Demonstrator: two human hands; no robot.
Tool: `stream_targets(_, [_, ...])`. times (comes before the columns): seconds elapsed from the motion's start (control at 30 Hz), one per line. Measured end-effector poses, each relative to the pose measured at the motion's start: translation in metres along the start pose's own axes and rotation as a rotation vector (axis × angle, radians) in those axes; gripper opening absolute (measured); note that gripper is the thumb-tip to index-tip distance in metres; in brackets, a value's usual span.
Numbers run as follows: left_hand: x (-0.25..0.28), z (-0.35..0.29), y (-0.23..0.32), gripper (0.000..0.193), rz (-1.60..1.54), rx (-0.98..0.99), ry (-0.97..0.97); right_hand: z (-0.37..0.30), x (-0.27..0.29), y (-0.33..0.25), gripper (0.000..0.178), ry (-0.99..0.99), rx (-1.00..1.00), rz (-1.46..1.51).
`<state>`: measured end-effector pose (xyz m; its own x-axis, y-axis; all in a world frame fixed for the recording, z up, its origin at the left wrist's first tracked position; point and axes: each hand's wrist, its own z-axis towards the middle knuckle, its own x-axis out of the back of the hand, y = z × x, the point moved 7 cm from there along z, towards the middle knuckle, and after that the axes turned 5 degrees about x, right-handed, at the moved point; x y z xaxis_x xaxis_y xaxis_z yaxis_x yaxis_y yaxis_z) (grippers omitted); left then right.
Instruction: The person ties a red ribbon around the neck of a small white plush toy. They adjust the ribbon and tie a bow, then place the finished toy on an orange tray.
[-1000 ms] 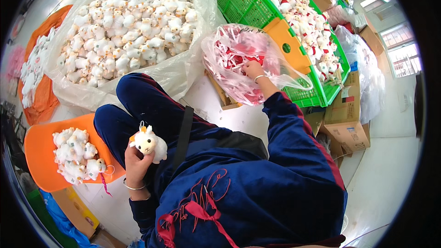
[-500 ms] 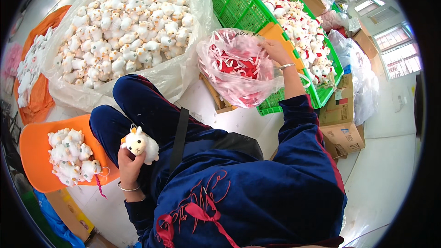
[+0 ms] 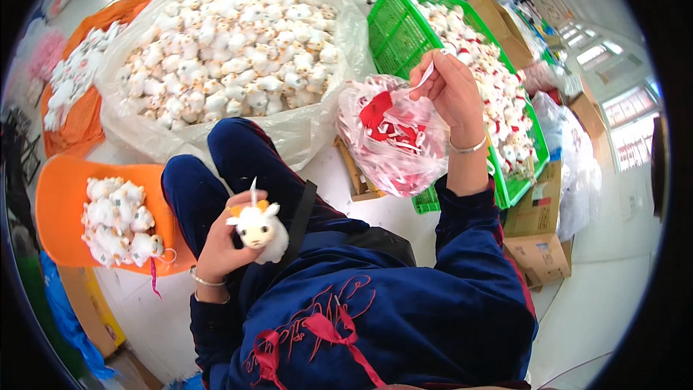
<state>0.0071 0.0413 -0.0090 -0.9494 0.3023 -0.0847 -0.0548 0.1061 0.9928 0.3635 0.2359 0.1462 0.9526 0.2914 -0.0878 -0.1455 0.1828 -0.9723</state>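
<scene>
My left hand (image 3: pixel 222 245) is closed round a small white plush goat (image 3: pixel 268 240) with orange horns and a pale loop above its head. It is held upright over my lap, its face turned up. Over at the right, my right hand (image 3: pixel 456 90) pinches a narrow white ribbon (image 3: pixel 426 74) between thumb and fingers. Below that hand sits a clear plastic bag (image 3: pixel 404 182) full of red cloth pieces with white ribbons. One red cloth piece (image 3: pixel 376 113) stands up from the bag's mouth; whether the pinched ribbon belongs to it I cannot tell.
A large clear sack (image 3: pixel 278 126) heaped with white plush toys lies ahead. An orange chair (image 3: pixel 61 202) at left carries several more. At right, a green crate (image 3: pixel 393 25) holds toys with red pieces on them, beside cardboard boxes (image 3: pixel 538 256). A wooden stool (image 3: pixel 354 173) is under the ribbon bag.
My right hand has risen from the bag's edge with a white ribbon in its fingers. A red cloth piece now sticks up from the bag. My left hand still holds the plush goat.
</scene>
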Motion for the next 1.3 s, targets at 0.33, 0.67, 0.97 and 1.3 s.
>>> stream_targets(0.33, [-0.023, 0.021, 0.045, 0.065, -0.170, -0.259, -0.180, 0.005, -0.200, -0.008, 0.041, -0.596, -0.085, 0.517])
stream_targets(0.67, [0.020, -0.033, -0.033, 0.081, -0.413, -0.085, 0.055, 0.034, -0.198, 0.055, 0.035, -0.379, -0.096, 0.463])
stream_targets(0.97, [0.038, -0.051, -0.049, 0.071, -0.448, -0.048, 0.219, 0.004, -0.015, 0.072, 0.027, 0.075, -0.061, 0.225])
stream_targets(1.3, [0.076, -0.093, -0.057, 0.086, -0.609, -0.135, 0.426, -0.056, -0.049, 0.230, 0.033, -0.197, -0.588, -0.381])
